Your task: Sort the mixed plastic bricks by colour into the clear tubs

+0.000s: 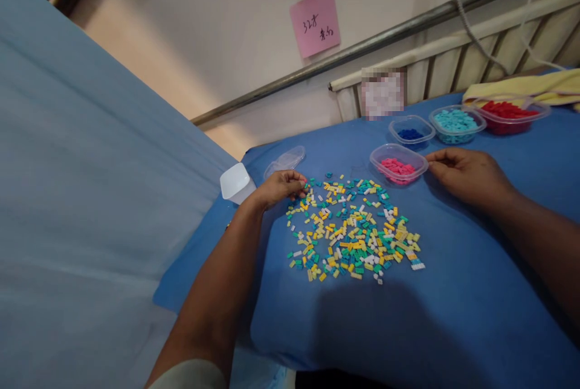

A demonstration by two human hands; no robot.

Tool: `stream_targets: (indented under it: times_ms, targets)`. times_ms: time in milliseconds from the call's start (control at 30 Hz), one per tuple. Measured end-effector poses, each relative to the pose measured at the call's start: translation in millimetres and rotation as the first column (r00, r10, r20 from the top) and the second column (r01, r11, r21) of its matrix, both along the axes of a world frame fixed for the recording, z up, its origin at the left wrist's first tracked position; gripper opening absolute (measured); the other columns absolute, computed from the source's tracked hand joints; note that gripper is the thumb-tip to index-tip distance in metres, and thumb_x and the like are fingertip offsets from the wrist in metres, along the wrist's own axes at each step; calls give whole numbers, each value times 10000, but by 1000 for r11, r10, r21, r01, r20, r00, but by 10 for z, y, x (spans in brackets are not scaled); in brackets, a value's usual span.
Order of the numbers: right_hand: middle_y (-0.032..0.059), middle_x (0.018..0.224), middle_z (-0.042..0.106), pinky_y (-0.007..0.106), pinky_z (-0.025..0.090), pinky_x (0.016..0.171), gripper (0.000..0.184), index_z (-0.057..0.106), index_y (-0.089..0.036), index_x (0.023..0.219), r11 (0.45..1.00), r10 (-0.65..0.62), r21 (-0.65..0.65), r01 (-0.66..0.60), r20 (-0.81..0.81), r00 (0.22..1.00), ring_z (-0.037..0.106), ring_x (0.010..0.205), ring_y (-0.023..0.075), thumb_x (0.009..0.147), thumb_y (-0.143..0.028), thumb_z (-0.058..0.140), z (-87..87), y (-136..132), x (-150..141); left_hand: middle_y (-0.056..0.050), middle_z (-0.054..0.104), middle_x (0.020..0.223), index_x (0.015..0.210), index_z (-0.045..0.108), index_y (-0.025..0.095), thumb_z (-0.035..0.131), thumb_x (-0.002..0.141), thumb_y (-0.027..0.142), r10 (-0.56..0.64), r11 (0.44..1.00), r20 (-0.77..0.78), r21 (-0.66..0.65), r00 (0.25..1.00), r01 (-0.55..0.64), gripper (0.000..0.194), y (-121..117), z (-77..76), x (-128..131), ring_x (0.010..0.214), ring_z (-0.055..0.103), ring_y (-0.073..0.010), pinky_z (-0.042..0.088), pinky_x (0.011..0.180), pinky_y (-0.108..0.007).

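Observation:
At the far left edge of a spread of small toy bricks [348, 241], my left hand [283, 186] has its fingers pinched together. A tiny pinkish-red piece [305, 180] shows at the fingertips, its shape too small to make out. The loose bricks are yellow, orange, green, teal and white, lying on a blue cloth. My right hand [469, 174] is closed with thumb and finger at the right rim of a clear plastic tub [378, 162]. Pink bricks [397, 168] lie inside that tub, which stands just behind the spread.
Behind are clear tubs of dark blue [410, 135], light blue [455, 120] and red bricks [507, 111]. A clear lid [290, 159] and a white container [236, 183] stand at the left. A yellow cloth [530, 88] lies back right; a blue curtain [90, 196] hangs left.

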State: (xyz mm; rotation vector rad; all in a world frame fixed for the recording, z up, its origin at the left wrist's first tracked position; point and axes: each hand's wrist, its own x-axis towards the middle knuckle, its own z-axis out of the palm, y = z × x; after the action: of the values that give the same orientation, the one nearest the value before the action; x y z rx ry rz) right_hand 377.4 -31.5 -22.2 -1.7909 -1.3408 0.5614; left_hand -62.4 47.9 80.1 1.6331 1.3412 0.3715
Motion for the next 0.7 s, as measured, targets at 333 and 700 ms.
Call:
stream_targets:
  times_ms: [333,700]
  targets:
    - [42,992,868,380,524,732,374,863,-273,1069,1000,-8,-11,7,-4,1000,781,872,278,860,-518,673,14,-4,-6,-65,783,958,1079,801,177,629,973,347,-196,809,-581,359,790,465,264,88,-97,-134,831,682,-200,472,754,-321]
    - [66,986,865,382,507,751,301,866,-231,1076,1000,-1,14,0,42,999,768,869,269,914,-388,665,154,-42,-77,-43,751,871,1055,800,176,685,951,344,-190,824,-448,411,874,390,229,82,-2,324,763,655,-184,463,724,-308]
